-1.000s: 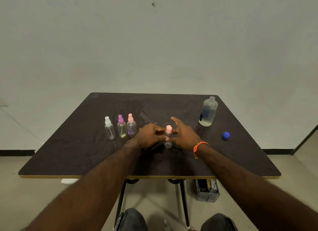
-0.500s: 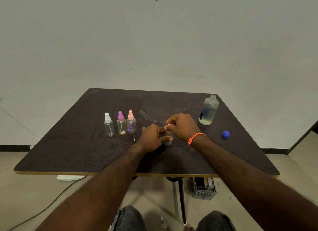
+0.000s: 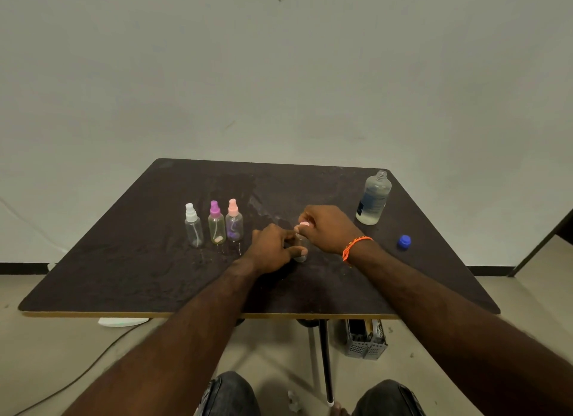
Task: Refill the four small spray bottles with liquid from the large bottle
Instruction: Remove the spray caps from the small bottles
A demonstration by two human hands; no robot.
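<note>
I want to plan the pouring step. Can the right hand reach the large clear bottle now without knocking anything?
Probably yes, once freed. The right hand now grips the pink spray cap. The large clear bottle stands uncapped just beyond it, with bare table between; the small blue cap lies off to the side.

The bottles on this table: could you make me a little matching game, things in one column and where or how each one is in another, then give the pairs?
Things
1. large bottle
2. blue cap
3. white-topped spray bottle
4. small bottle with a pink top

States
A. leftmost in the row of three
B. held by both hands
C. lying alone near the table's right edge
D. standing open, no cap

Pairs: 1-D, 2-C, 3-A, 4-B
</note>
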